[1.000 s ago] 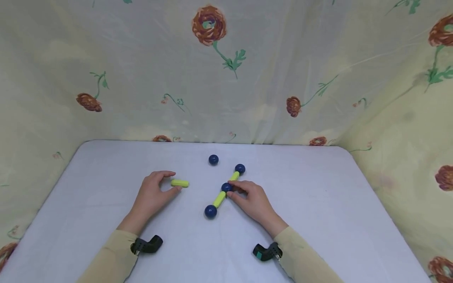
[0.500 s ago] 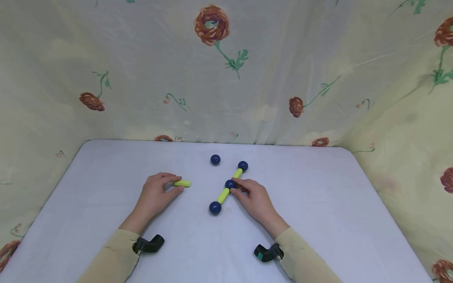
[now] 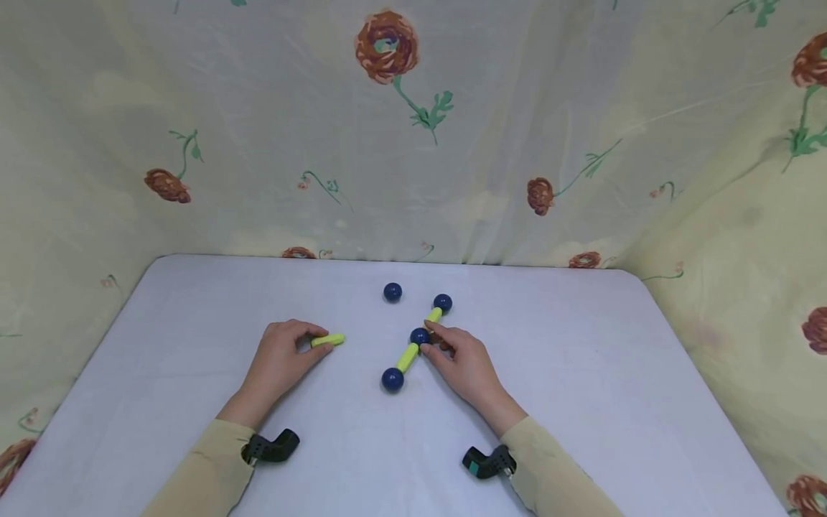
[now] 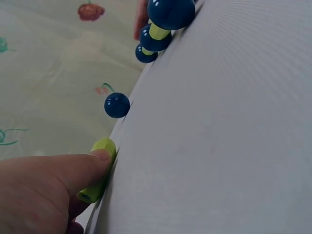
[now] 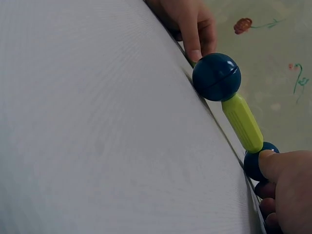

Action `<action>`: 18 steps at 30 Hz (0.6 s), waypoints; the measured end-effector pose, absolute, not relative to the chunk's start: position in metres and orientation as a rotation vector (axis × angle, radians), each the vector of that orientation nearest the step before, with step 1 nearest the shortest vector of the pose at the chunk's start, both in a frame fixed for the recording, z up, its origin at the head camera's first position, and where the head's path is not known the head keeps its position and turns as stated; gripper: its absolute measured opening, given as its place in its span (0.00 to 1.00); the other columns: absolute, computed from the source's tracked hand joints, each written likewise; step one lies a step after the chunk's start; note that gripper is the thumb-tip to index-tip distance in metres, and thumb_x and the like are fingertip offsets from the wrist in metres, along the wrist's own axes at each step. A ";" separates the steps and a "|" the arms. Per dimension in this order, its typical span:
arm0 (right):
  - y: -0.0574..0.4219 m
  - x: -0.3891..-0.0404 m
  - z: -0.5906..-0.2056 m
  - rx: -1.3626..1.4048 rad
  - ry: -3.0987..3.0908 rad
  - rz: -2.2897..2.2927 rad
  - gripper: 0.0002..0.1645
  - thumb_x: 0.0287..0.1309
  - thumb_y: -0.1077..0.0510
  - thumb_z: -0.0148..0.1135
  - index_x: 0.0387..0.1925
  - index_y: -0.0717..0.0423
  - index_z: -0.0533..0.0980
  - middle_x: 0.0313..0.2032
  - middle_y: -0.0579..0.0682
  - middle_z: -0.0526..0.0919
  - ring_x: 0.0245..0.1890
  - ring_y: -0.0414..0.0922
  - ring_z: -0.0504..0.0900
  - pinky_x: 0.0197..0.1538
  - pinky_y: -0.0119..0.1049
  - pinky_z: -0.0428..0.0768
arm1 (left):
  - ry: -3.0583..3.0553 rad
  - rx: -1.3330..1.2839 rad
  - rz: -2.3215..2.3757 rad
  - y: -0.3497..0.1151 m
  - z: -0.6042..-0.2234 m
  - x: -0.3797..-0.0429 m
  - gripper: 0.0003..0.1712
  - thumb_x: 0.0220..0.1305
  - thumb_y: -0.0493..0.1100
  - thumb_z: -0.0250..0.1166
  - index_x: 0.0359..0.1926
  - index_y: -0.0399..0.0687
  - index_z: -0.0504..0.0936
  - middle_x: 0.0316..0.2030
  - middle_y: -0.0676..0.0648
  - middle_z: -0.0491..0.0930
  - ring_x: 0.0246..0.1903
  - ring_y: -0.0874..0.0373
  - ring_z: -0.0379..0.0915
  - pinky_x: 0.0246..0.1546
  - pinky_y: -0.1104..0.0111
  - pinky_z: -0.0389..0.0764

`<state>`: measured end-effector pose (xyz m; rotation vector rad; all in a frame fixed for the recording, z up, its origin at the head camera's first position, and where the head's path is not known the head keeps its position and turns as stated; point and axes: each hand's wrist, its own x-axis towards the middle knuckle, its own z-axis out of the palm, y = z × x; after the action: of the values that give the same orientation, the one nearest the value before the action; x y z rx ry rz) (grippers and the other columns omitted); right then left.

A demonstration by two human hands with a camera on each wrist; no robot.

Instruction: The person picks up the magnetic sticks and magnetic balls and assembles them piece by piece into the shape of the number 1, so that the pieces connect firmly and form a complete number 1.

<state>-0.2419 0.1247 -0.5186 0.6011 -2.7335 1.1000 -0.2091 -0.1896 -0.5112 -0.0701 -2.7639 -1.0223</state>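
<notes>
Fingers of the left hand [image 3: 280, 357] pinch a loose stick [image 3: 332, 339], left of the row of joined sticks and balls [image 3: 407, 357]. The right hand [image 3: 466, 361] grips that row's middle ball [image 3: 418, 337], probably to steady it; a lone ball [image 3: 393, 292] sits apart, farther off.

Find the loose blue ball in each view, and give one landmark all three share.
Head: the loose blue ball is just below centre, slightly left.
Left wrist: the loose blue ball is left of centre, near mid-height.
Right wrist: not in the picture.
Shared landmark: the chain's near-end ball.
</notes>
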 end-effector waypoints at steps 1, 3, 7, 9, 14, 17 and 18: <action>0.125 -0.242 -0.519 0.601 -2.733 1.100 0.22 0.65 0.50 0.66 0.59 0.48 0.79 0.42 0.42 0.84 0.37 0.36 0.78 0.42 0.36 0.79 | -2.768 -0.078 -1.012 -0.190 -0.512 -0.209 0.15 0.58 0.48 0.75 0.45 0.48 0.88 0.41 0.48 0.84 0.47 0.46 0.71 0.49 0.53 0.69; 0.125 -0.241 -0.518 0.597 -2.738 1.099 0.21 0.65 0.50 0.65 0.58 0.47 0.79 0.42 0.42 0.84 0.38 0.36 0.79 0.42 0.36 0.79 | -2.780 -0.090 -0.995 -0.190 -0.513 -0.208 0.17 0.58 0.48 0.74 0.47 0.48 0.88 0.40 0.48 0.83 0.47 0.45 0.70 0.48 0.53 0.69; 0.127 -0.241 -0.518 0.590 -2.752 1.095 0.21 0.65 0.49 0.65 0.58 0.46 0.80 0.43 0.42 0.84 0.39 0.36 0.79 0.43 0.35 0.79 | -2.796 -0.092 -0.964 -0.189 -0.515 -0.208 0.18 0.60 0.50 0.73 0.48 0.47 0.88 0.39 0.47 0.82 0.46 0.45 0.70 0.45 0.54 0.69; 0.127 -0.241 -0.518 0.591 -2.753 1.093 0.21 0.64 0.49 0.66 0.58 0.46 0.80 0.43 0.42 0.84 0.39 0.36 0.79 0.43 0.35 0.79 | -2.790 -0.081 -0.970 -0.188 -0.515 -0.207 0.17 0.60 0.50 0.72 0.47 0.47 0.88 0.38 0.48 0.81 0.45 0.46 0.69 0.44 0.55 0.69; 0.128 -0.243 -0.519 0.593 -2.760 1.089 0.21 0.65 0.48 0.65 0.58 0.45 0.80 0.43 0.41 0.84 0.40 0.35 0.79 0.44 0.34 0.78 | -2.750 -0.052 -1.009 -0.188 -0.515 -0.200 0.15 0.60 0.49 0.71 0.45 0.47 0.88 0.33 0.51 0.79 0.42 0.50 0.68 0.39 0.59 0.67; 0.127 -0.243 -0.520 0.587 -2.765 1.094 0.22 0.65 0.47 0.65 0.58 0.45 0.80 0.43 0.41 0.83 0.39 0.35 0.79 0.44 0.33 0.78 | -2.735 -0.053 -1.033 -0.186 -0.514 -0.194 0.15 0.60 0.49 0.71 0.44 0.47 0.88 0.30 0.52 0.77 0.40 0.52 0.67 0.37 0.60 0.67; 0.127 -0.242 -0.520 0.585 -2.765 1.097 0.22 0.64 0.47 0.65 0.58 0.45 0.80 0.43 0.41 0.83 0.39 0.35 0.78 0.44 0.34 0.78 | -2.736 -0.055 -1.038 -0.185 -0.513 -0.192 0.14 0.60 0.49 0.71 0.43 0.47 0.88 0.29 0.53 0.77 0.40 0.52 0.67 0.36 0.61 0.67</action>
<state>-0.2423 0.1274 -0.5203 0.5851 -2.7648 1.0970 -0.1919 -0.1851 -0.5130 -0.0552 -2.7357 -1.0378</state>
